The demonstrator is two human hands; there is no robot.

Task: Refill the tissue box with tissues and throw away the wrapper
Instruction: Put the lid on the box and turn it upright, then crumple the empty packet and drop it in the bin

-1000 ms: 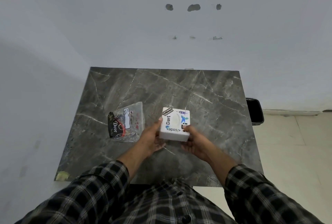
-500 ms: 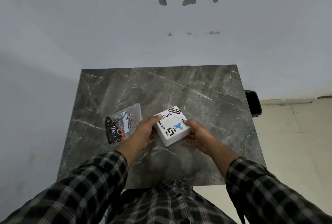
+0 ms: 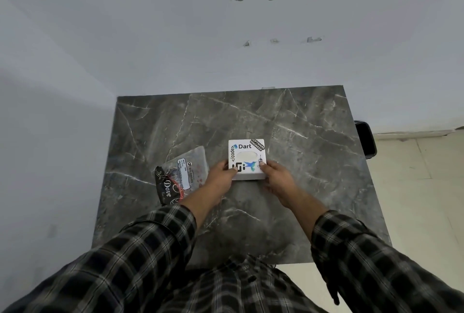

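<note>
Tissue box (image 3: 246, 159) (white, stickered) rests on the marble tabletop (image 3: 301, 136), left hand (image 3: 221, 177) and right hand (image 3: 277, 178) each closing a grip on its near corners; wrapper (image 3: 182, 177) lies just left.

Tissue box (image 3: 246, 151): white, with black lettering, a blue and teal bird sticker and a pale oval opening at centre. Wrapper (image 3: 182, 176), left of centre: clear plastic with a black end, white script and red accents. Table (image 3: 301, 136): dark grey marble pattern, white veins. Sleeves (image 3: 140, 257), lower frame: black and grey plaid. Bin (image 3: 367, 139), right edge: black. Wall (image 3: 150, 36): pale grey.
</note>
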